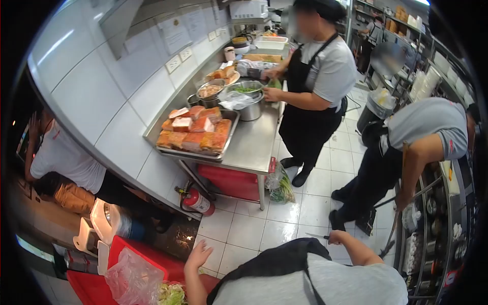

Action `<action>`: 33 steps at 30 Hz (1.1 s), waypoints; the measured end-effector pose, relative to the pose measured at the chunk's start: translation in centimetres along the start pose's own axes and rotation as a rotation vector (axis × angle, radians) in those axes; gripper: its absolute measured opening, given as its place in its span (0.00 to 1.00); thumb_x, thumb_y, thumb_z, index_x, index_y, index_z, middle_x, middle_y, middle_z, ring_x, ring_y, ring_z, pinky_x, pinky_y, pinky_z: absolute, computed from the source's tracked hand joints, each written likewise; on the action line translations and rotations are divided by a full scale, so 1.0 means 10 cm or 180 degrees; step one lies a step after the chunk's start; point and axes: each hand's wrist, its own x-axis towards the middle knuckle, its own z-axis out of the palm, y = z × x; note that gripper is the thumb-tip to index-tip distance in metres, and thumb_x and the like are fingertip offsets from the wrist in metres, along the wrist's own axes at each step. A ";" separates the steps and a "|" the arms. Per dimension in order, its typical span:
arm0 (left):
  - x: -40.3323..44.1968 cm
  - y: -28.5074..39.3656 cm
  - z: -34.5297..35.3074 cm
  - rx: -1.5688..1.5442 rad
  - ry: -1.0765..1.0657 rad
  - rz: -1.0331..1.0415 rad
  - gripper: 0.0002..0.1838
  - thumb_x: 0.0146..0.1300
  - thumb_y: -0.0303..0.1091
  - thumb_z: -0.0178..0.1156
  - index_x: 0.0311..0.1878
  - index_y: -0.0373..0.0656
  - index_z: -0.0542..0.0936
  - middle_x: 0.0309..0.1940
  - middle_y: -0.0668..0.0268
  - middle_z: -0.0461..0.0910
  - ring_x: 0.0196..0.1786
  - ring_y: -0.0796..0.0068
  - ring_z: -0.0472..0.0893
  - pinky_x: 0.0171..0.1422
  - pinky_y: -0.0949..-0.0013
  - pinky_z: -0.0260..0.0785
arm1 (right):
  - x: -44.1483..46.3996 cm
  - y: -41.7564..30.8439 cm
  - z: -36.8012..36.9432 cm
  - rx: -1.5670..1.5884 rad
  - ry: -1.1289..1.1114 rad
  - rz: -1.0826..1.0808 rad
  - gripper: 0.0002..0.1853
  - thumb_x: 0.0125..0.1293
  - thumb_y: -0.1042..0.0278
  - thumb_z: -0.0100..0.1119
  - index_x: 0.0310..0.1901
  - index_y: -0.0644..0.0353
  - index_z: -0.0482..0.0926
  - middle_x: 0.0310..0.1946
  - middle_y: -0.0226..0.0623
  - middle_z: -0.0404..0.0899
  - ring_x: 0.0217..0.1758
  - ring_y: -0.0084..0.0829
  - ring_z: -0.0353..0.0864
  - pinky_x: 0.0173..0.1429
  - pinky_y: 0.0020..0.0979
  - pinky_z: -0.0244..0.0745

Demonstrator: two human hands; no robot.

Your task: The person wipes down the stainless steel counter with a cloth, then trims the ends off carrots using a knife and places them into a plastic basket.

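Observation:
My right hand [339,237] is closed around the handle of a small knife [317,235], whose blade points left over the white floor tiles. My left hand [199,254] is raised with fingers spread and holds nothing. Below and left of it is a red bin [118,249] with a clear plastic bag [133,277] bunched over its edge. Pale green leafy trimmings [171,294] lie beside the bag, close to my left forearm.
Ahead, a steel table [247,145] carries a tray of roasted meat slabs [195,133], a pot [250,109] and bowls. A co-worker [320,71] handles greens there. Another person [391,147] bends with a long-handled tool on the right. A fire extinguisher [198,202] stands beneath the table.

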 end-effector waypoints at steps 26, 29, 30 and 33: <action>2.63 5.39 2.55 0.1506 -0.3125 0.2279 0.33 0.63 0.45 0.58 0.66 0.38 0.62 0.58 0.48 0.72 0.60 0.55 0.74 0.64 0.62 0.65 | -0.27 1.12 -2.62 0.4984 0.0821 -0.0274 0.18 0.68 0.65 0.48 0.59 0.46 0.63 0.23 0.36 0.73 0.16 0.29 0.75 0.19 0.34 0.76; 2.88 5.80 3.04 0.1462 -0.3148 0.2632 0.31 0.64 0.45 0.57 0.65 0.38 0.63 0.58 0.47 0.72 0.58 0.53 0.74 0.63 0.61 0.65 | -0.20 1.42 -2.99 0.5232 0.0805 -0.0350 0.15 0.68 0.66 0.49 0.56 0.48 0.65 0.20 0.33 0.73 0.14 0.29 0.74 0.19 0.33 0.74; 2.97 5.93 3.17 0.1473 -0.3136 0.2724 0.31 0.64 0.45 0.57 0.65 0.38 0.64 0.58 0.47 0.72 0.58 0.54 0.74 0.63 0.61 0.66 | -0.13 1.51 -3.15 0.5324 0.0829 -0.0367 0.15 0.68 0.66 0.49 0.55 0.48 0.65 0.20 0.33 0.73 0.14 0.29 0.74 0.19 0.33 0.74; 3.14 6.24 3.53 0.1256 -0.3197 0.2618 0.30 0.64 0.43 0.58 0.64 0.38 0.65 0.58 0.49 0.72 0.58 0.56 0.75 0.61 0.61 0.67 | 0.08 1.82 -3.67 0.5466 0.0959 -0.0433 0.11 0.68 0.65 0.49 0.51 0.49 0.66 0.20 0.34 0.73 0.16 0.30 0.74 0.20 0.35 0.74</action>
